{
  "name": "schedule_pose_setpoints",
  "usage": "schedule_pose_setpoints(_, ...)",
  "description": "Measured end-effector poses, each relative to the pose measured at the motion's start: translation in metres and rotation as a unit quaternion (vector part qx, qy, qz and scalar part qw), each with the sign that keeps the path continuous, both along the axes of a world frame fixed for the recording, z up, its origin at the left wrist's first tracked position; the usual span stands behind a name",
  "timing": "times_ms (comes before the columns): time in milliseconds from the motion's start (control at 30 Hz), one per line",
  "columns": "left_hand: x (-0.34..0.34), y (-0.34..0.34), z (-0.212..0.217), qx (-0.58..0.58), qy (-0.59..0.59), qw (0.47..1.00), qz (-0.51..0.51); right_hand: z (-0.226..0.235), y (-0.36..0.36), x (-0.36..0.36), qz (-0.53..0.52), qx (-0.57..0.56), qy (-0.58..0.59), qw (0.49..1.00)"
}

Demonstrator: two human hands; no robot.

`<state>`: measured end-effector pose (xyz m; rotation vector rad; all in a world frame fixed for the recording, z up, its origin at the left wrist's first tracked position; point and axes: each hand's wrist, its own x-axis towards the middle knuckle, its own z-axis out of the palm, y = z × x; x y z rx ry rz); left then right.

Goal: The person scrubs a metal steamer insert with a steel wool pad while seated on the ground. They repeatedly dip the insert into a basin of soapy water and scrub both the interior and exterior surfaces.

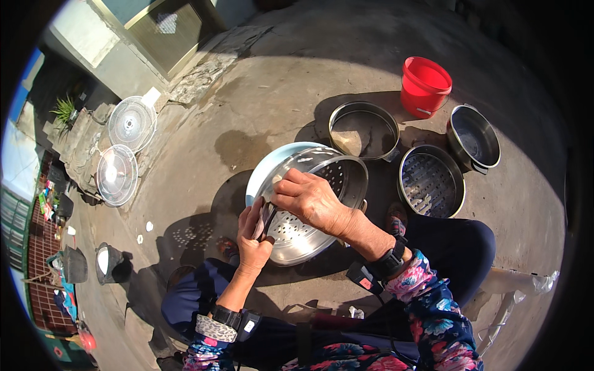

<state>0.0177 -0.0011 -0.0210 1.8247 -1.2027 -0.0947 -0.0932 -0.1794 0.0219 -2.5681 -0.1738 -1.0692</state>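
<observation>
Gripping the near rim of a perforated steel steamer tray (312, 210) at the centre of the frame, the left hand (252, 238) is closed around the edge. The right hand (312, 199) is laid over the tray's upper rim, fingers curled on a small pale scrap; whether it is pinched cannot be told. The tray is tilted over a light blue basin (267, 167). To the right, a second perforated tray (431, 181), two steel pots (364, 130) (474, 137) and a red bucket (424, 85) are set on the concrete ground (260, 93).
</observation>
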Motion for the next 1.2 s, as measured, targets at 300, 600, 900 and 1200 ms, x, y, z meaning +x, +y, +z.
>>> schedule_pose_setpoints(300,0.01,0.006,-0.003,-0.022,-0.011,0.999,-0.027,0.005,-0.062,-0.024,-0.137,0.207,0.071,0.966)
schedule_pose_setpoints(600,0.013,0.007,-0.007,-0.006,-0.026,0.999,-0.021,-0.003,-0.023,-0.006,-0.035,0.069,-0.049,0.996)
schedule_pose_setpoints(900,0.022,0.019,-0.016,-0.033,0.067,0.997,0.019,-0.099,-0.094,-0.055,-0.18,0.352,0.004,0.919)
schedule_pose_setpoints(1200,0.027,0.019,-0.017,-0.043,0.156,0.986,0.04,-0.11,-0.085,-0.05,-0.237,0.413,-0.006,0.879)
